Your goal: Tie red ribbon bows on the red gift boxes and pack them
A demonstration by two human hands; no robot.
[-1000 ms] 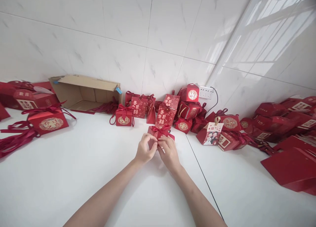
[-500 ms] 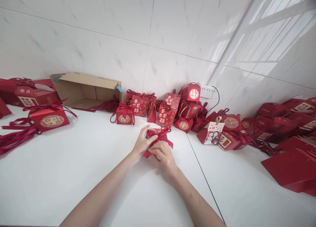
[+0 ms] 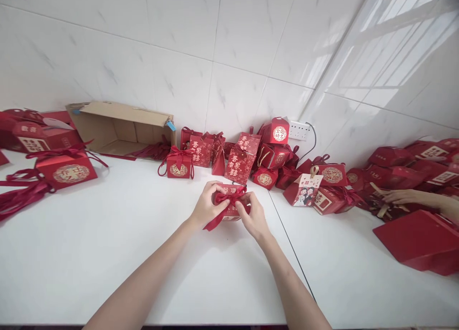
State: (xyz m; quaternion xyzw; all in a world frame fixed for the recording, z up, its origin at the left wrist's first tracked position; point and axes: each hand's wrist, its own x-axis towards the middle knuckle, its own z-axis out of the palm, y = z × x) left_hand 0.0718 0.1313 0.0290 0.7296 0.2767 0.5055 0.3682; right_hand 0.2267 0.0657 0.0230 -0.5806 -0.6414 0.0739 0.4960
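Shifted up and rightward on the head view over the last half-second: the right hand [image 3: 254, 216], now at the right side of a red bow [image 3: 232, 196]. Newly in from the far right: a co-worker's hand [image 3: 401, 196], reaching over a bundle of dark straps [image 3: 387, 211]; cannot tell whether gripping any. Back to the middle, and at the bow's left side: the left hand [image 3: 210, 205], thumb near the knot, pinching ribbon. Opposite, right thumb and forefinger pinching the other loop. Right below, on the white table [image 3: 107, 253], just in front of the red floral boxes [image 3: 238, 165]: the small red gift box [image 3: 231, 213], gold characters on top, one ribbon tail [image 3: 215, 221] trailing front-left. Over to the left, past a box with a gold emblem [image 3: 179, 171], a cardboard carton [image 3: 129, 111], open toward the front, dark red ribbons [image 3: 154, 150] inside. Now rightward: a white-fronted box [image 3: 307, 191] with a cartoon couple, and beyond, a heap of red boxes [image 3: 398, 162] near the tiled wall [image 3: 186, 81].
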